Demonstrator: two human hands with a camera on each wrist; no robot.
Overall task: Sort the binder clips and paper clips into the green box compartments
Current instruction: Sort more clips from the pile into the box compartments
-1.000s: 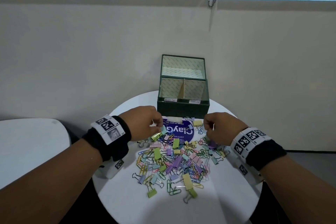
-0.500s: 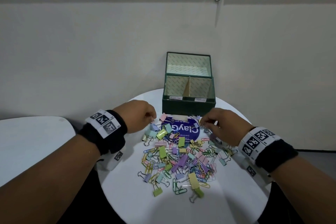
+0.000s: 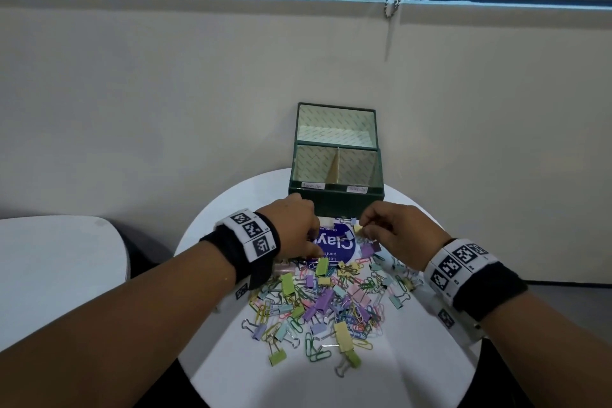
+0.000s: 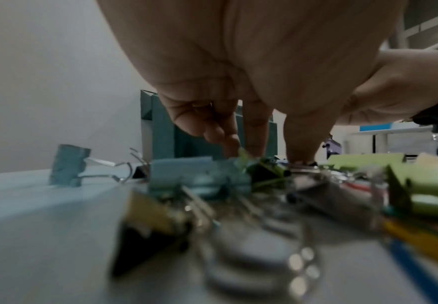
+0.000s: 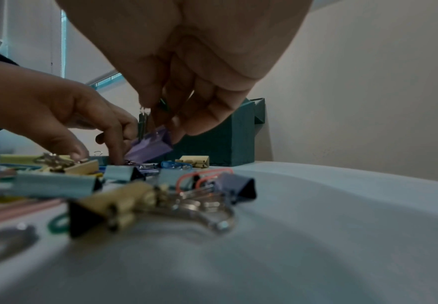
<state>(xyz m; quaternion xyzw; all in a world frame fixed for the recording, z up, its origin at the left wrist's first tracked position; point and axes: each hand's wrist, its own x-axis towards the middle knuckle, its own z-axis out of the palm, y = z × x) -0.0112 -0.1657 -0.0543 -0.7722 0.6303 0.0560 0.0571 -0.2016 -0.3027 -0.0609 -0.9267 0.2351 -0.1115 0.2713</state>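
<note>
The green box stands open at the table's far edge, with two labelled compartments split by a divider. A pile of pastel binder clips and paper clips lies in front of it. My right hand hovers just before the box. It pinches a purple binder clip by its wire handles, and my right hand holds it off the table. My left hand reaches down into the pile's far left edge. In the left wrist view my left hand touches a green clip; its grip is unclear.
A round purple label lies under the far part of the pile. The round white table ends close behind the box, against a beige wall. A second white table stands to the left.
My left hand has moved right and down into the far edge of the pile. My right hand has shifted slightly left in front of the box.
</note>
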